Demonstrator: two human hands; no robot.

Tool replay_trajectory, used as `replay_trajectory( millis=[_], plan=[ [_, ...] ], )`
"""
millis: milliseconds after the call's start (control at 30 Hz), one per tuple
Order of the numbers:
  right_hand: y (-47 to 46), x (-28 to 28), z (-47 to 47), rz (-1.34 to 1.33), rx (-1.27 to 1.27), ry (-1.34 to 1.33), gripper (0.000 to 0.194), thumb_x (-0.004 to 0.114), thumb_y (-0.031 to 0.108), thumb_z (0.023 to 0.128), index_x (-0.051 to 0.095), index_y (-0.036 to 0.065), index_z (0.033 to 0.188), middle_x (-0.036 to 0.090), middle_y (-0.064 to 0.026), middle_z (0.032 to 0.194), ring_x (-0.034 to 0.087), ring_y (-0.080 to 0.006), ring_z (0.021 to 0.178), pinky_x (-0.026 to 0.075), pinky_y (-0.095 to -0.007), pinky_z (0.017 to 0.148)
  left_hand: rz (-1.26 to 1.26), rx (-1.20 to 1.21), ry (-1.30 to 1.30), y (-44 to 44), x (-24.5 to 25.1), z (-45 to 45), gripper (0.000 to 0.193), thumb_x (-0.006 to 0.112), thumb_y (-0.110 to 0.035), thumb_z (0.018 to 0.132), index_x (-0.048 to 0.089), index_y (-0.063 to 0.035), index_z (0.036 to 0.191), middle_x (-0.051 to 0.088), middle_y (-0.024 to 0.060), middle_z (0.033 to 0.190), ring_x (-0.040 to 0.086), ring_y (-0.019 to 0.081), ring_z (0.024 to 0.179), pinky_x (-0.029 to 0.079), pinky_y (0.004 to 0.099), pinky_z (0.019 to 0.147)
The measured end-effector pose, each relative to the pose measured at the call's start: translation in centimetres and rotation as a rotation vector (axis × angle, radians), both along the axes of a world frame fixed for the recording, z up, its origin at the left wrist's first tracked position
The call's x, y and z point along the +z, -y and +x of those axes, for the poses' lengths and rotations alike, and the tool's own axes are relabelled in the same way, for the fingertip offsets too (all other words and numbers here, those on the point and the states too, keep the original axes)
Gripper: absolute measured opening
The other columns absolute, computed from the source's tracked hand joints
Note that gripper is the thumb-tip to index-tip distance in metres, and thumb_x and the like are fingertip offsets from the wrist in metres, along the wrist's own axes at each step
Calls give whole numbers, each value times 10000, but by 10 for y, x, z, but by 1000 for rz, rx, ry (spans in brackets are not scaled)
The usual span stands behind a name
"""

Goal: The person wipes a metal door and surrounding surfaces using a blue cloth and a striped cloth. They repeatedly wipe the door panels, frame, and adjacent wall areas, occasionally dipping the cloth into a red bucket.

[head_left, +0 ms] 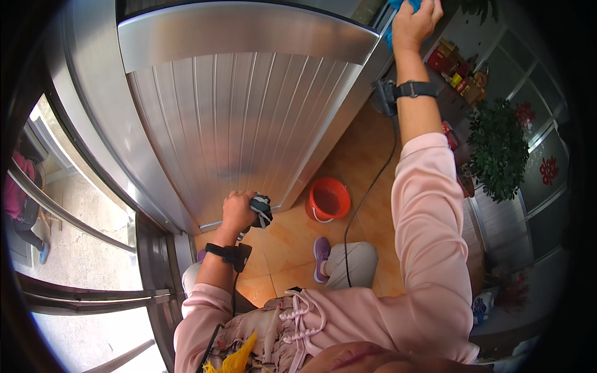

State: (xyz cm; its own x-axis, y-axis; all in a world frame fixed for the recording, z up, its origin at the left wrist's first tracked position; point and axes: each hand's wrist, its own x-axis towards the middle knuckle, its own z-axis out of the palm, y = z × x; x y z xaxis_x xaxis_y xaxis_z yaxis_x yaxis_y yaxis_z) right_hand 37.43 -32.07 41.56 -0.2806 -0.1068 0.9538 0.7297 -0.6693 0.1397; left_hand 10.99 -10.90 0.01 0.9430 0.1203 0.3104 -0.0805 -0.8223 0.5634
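At the upper right, my right hand (pixel 416 24) is closed on a blue cloth (pixel 391 35) at the edge of a metal door frame (pixel 368 58). My left hand (pixel 239 210) grips a dark cloth with light stripes (pixel 261 210), low in front of the ribbed metal door panel (pixel 233 135). Black straps with small devices and cables are on both wrists. A red plastic bucket (pixel 329 199) with a white handle stands on the tiled floor, right of the panel's foot; its contents are unclear.
A leafy potted plant (pixel 498 149) and a cabinet with boxes (pixel 466 84) stand at the right. Glass panes with red paper decorations are beyond. Through the opening at the left, another person (pixel 23 200) is outside. A cable (pixel 368 191) hangs from my right wrist.
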Motion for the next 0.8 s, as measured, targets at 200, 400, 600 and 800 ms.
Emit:
replay_trajectory(
  millis=[200, 400, 600, 800],
  plan=[
    [1, -96, -11, -43, 66, -58, 344, 518, 22, 765, 574, 50, 1103, 434, -218, 1309, 453, -405, 1179, 365, -438, 1015, -50, 30, -8, -1, 11, -7, 275, 657, -99, 665, 667, -128, 939, 666, 93, 887, 592, 337, 886, 490, 426, 747],
    [-5, -172, -26, -10, 61, -227, 400, 512, -29, 749, 552, 61, 1137, 401, -237, 1346, 409, -430, 1236, 344, -454, 1046, -47, 38, -25, -2, 14, -9, 309, 665, -107, 656, 668, -132, 963, 665, 91, 914, 588, 330, 910, 487, 424, 776],
    [-6, -218, -37, -16, 91, -341, 426, 515, -63, 742, 541, 70, 1145, 369, -238, 1377, 383, -435, 1266, 344, -461, 1053, -68, 37, -41, -2, 11, -9, 338, 671, -109, 648, 668, -137, 985, 665, 93, 928, 585, 338, 928, 485, 425, 794],
    [-8, -266, -50, -6, 89, -473, 477, 509, -113, 719, 532, 83, 1153, 339, -221, 1404, 361, -431, 1285, 355, -460, 1048, -71, 40, -41, -1, 8, -7, 340, 670, -111, 654, 670, -139, 992, 665, 108, 925, 586, 351, 926, 491, 437, 785]
  ],
)
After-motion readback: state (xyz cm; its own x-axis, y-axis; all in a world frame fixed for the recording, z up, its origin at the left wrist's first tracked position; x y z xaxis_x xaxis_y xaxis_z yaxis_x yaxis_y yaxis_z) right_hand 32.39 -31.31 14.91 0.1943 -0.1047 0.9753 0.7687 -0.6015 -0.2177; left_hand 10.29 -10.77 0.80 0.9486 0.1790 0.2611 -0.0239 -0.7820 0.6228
